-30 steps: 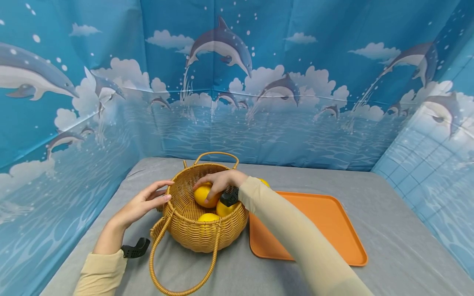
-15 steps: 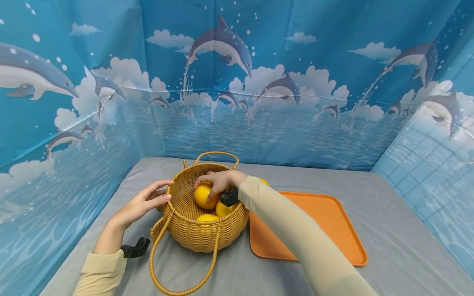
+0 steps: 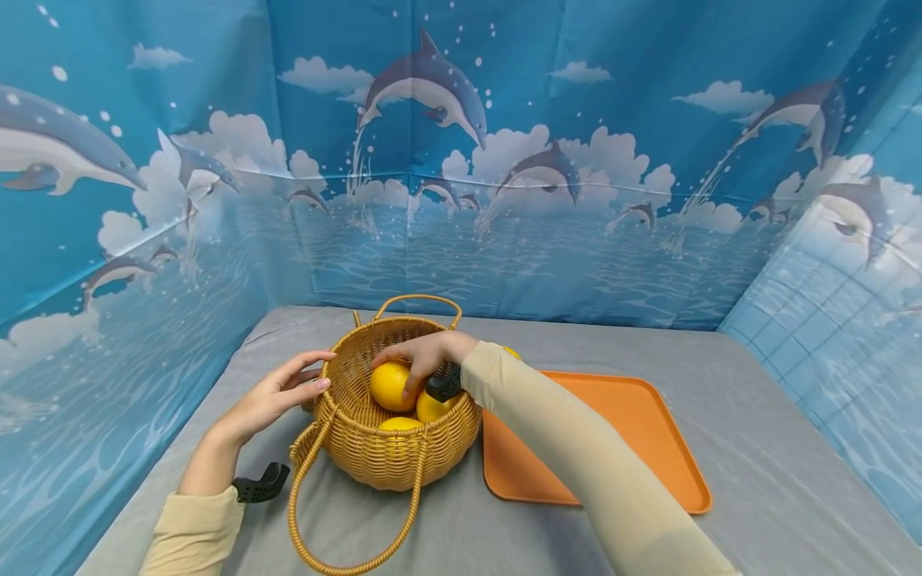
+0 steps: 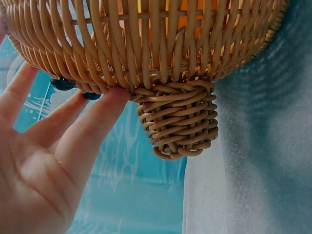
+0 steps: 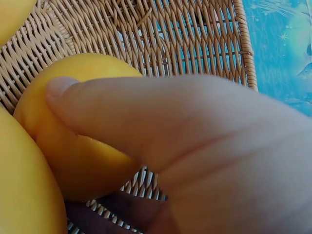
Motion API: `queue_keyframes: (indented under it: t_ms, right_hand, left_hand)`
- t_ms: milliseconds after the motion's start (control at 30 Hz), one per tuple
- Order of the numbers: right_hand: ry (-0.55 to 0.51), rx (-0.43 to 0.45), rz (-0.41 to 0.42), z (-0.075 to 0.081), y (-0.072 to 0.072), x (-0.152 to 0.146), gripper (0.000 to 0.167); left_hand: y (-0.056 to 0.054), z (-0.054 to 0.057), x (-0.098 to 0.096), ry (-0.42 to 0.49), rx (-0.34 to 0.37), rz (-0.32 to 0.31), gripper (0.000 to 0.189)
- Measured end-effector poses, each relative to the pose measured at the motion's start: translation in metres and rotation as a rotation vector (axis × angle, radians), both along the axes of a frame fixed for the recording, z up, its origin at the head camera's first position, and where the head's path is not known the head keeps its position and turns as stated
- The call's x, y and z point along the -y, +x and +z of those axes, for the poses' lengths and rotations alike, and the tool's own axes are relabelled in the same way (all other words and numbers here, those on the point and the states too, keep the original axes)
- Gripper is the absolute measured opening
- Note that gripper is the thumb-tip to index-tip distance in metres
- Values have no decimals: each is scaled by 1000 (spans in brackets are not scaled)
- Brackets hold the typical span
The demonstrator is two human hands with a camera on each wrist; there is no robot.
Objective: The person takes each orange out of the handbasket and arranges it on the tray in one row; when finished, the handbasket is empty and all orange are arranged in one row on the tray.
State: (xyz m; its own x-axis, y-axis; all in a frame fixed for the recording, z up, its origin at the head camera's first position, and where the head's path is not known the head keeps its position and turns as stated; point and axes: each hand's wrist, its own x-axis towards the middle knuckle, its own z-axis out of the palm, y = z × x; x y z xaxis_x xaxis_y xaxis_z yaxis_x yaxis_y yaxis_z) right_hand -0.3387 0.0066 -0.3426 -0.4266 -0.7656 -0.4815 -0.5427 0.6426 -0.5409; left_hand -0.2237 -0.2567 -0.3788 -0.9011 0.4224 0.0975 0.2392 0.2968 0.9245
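Observation:
A round wicker basket (image 3: 382, 456) stands left of centre and holds several round yellow fruits. My right hand (image 3: 432, 352) reaches inside and grips one yellow fruit (image 3: 390, 386). In the right wrist view, the thumb (image 5: 97, 100) presses along that fruit's side, while the other fingers are mostly hidden. Close by it lie a second yellow fruit (image 3: 434, 406) and a third yellow fruit (image 3: 400, 424). My left hand (image 3: 270, 396) touches the basket's left rim with its fingertips. From the left wrist view, its extended fingers rest against the weave, beside black beads (image 4: 63, 84) and a stubby woven part (image 4: 178, 122).
An orange tray (image 3: 634, 432) lies right of the basket, partly behind my right sleeve. A bit of something yellow (image 3: 512, 352) shows behind that sleeve. One basket handle (image 3: 353, 570) hangs toward me; another handle (image 3: 418, 297) stands at the back. A dolphin-print curtain surrounds the grey surface (image 3: 756, 416).
The gripped fruit has shifted slightly left inside the basket, with the right hand's fingers around it. My left hand stays at the rim. The head view has turned a little.

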Motion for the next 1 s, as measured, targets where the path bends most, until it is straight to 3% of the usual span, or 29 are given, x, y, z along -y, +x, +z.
queue_keyframes:
  t_ms: [233,700,1000]
  right_hand:
    - [-50,-2,43,2,1,1,65]
    - [-59,202,115,0,-1,4,70]
    - [-10,301,97,-3,-2,4,79]
  left_hand:
    - [-1,0,1,1,-1,1,47]
    - [-1,-1,1,5,-6,-2,47]
    - [-1,-1,1,-8,-1,5,47]
